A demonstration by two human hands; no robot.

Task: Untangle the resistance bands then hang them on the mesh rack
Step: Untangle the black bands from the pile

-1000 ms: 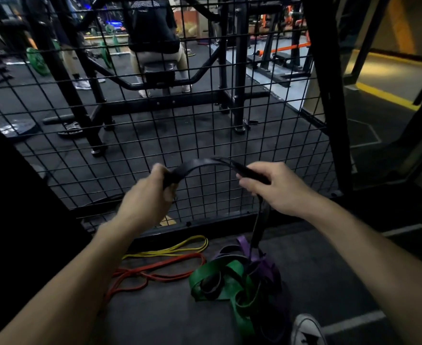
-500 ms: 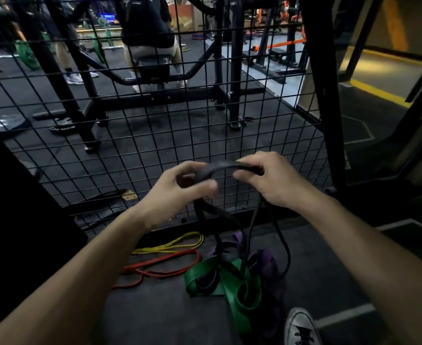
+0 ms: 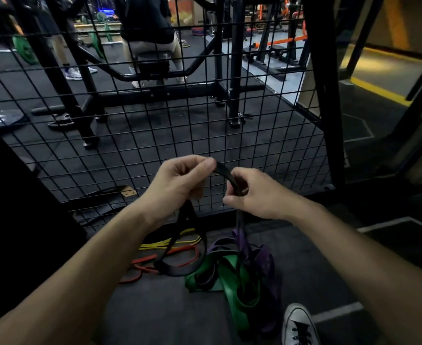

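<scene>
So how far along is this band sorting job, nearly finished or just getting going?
Just getting going. Nothing hangs on the mesh rack yet. In hand: the left hand and right hand both grip a black band, whose lower end runs into the pile. Left: the green band and purple band lie knotted together; the red band and yellow band lie on the floor.

Your shoe at five o'clock is cut off by the bottom edge. The black band vanishes inside both fists, and its right strand sinks into the green and purple tangle, so you cannot tell where it ends there.
</scene>
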